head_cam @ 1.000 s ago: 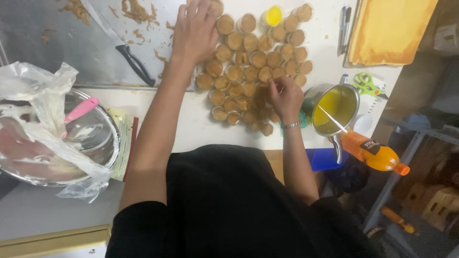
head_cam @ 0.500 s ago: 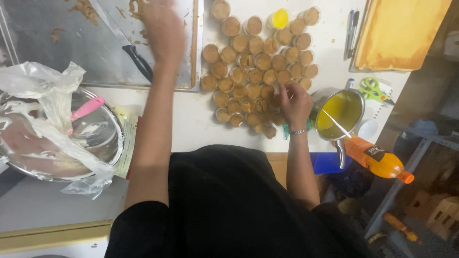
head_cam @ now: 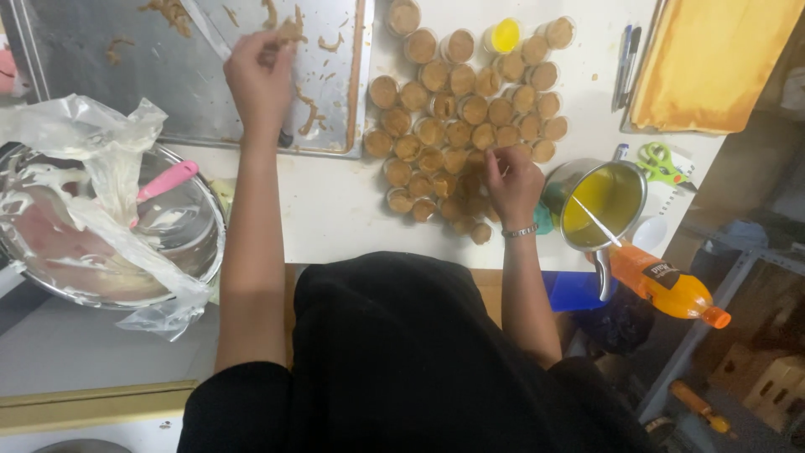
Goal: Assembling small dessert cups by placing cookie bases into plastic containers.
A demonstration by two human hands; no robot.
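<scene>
Metal tray (head_cam: pixel 126 75) at the table's far left carries crumbly brown scraps: soft, light, easily broken. Left hand (head_cam: pixel 260 80) pinches one scrap (head_cam: pixel 289 32). Filled cups (head_cam: pixel 461 109) cluster at the centre; right hand (head_cam: pixel 513 180), fingers curled, rests on them. Grip a cup by its wall.

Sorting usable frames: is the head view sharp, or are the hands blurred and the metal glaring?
Head view: left hand slightly motion-blurred over the metal tray; right hand and the small round cakes fairly sharp; mild sheen on tray and steel bowl; right edge dark.
</scene>
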